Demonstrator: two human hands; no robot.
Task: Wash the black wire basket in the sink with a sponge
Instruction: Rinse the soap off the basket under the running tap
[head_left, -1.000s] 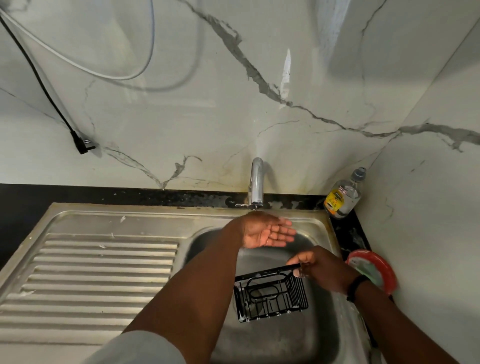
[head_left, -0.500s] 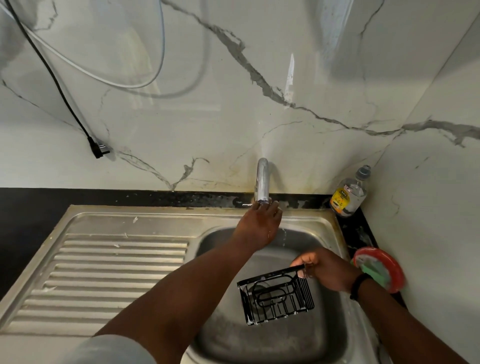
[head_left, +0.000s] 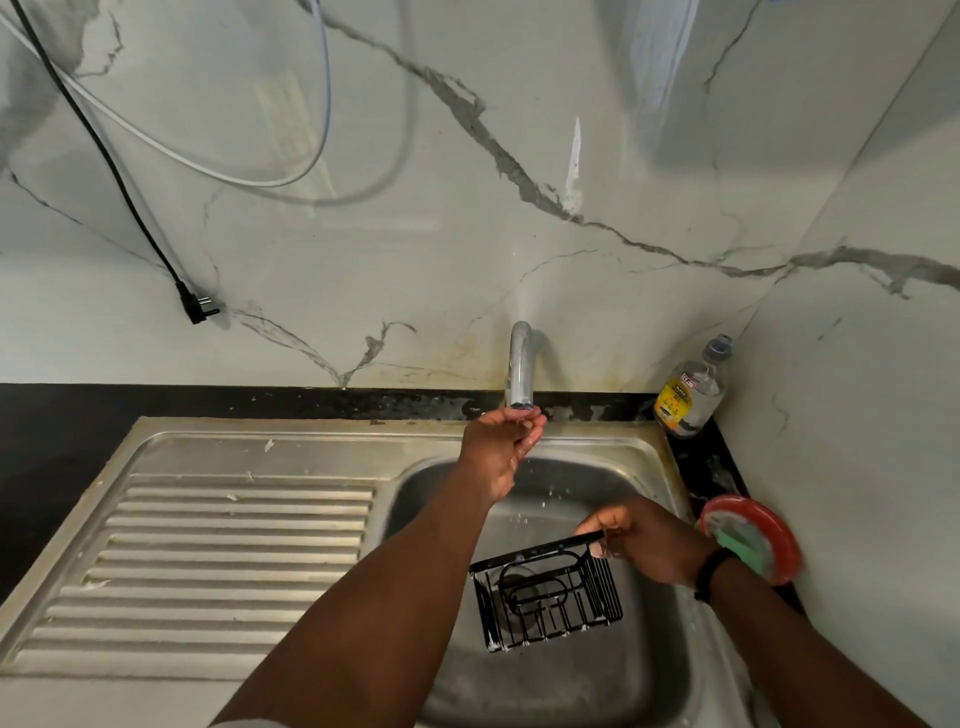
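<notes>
White marble-patterned wall panels (head_left: 467, 260) with grey veining back the work area, meeting at a corner on the right. Stainless steel sink unit (head_left: 597, 441) with ribbed drainboard (head_left: 234, 561) at left, basin at right. Curved chrome tap (head_left: 520, 364) stands at the rear rim. Black wire rectangular basket (head_left: 545, 597) is held tilted above the basin floor, suds visible on its lower wires. Right hand (head_left: 649, 540) grips the basket's upper right corner, fingers curled round the top bar. Left hand (head_left: 501, 441) is raised directly under the tap spout, fingers cupped and loosely bent, holding nothing; droplets fall below it. Red round dish (head_left: 779, 540) holding a green sponge (head_left: 743, 545) sits on the dark counter right of the basin. Clear plastic bottle (head_left: 691, 389) with yellow label stands in the corner. Black cable plug (head_left: 200, 306) hangs against the wall at left.
</notes>
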